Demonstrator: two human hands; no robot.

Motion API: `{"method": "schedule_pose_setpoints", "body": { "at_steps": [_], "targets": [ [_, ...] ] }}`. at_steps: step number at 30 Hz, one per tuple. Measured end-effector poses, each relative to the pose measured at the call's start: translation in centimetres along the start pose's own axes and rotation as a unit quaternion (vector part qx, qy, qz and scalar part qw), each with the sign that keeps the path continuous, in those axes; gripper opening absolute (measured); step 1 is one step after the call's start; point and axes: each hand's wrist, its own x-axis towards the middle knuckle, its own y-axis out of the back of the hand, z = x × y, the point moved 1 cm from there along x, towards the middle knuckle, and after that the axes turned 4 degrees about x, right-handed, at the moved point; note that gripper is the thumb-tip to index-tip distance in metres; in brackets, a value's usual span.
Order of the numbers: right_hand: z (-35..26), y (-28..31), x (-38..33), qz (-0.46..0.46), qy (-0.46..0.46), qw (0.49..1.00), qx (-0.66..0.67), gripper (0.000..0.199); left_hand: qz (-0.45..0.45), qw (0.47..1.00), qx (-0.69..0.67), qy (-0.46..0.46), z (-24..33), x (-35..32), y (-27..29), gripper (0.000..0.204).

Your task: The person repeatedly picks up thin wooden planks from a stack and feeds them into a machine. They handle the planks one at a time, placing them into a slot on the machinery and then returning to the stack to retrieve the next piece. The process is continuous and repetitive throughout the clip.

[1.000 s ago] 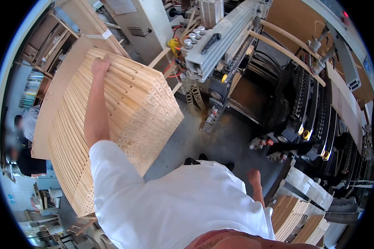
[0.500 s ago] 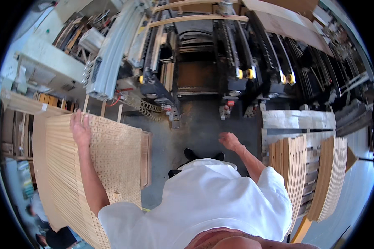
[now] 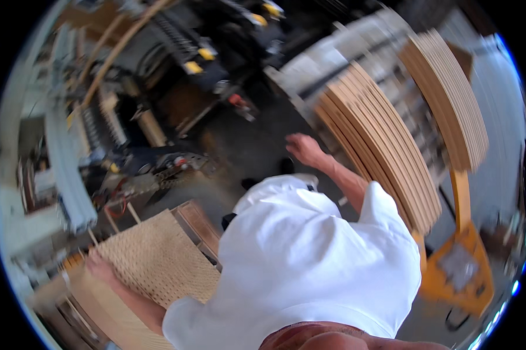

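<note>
The left hand (image 3: 101, 268) blurs at the edge of a hole-dotted wooden stack (image 3: 158, 256), grip unclear; right of that stack, the right hand (image 3: 305, 150) hangs slack, fingers half-curled

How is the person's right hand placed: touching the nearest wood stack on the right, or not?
Apart. The head view, though blurred, shows dark floor between the right hand and the wood stack.

Left hand (image 3: 101, 268), blurred, is lying at the edge of the near-left wood stack (image 3: 158, 254); contact unclear. Right hand (image 3: 305, 150), fingers loosely bent, is hanging left of a board stack (image 3: 382, 146). Second board stack (image 3: 449, 102) is standing farther right, orange pallet jack (image 3: 476, 280) sitting nearer.
</note>
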Motion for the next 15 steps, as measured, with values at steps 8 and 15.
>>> {"method": "schedule_pose_setpoints", "body": {
  "at_steps": [8,15],
  "targets": [
    [1.1,7.6,-11.8,0.287,-0.07,0.937,-0.186,0.036,0.354,0.924,-0.069,-0.126,17.3,-2.6,3.9,0.049],
    [5.9,4.2,-19.5,0.214,-0.208,0.897,-0.325,0.058,-0.053,0.875,-0.427,-0.222,43.6,-9.9,-3.1,0.016]
  ]
}}
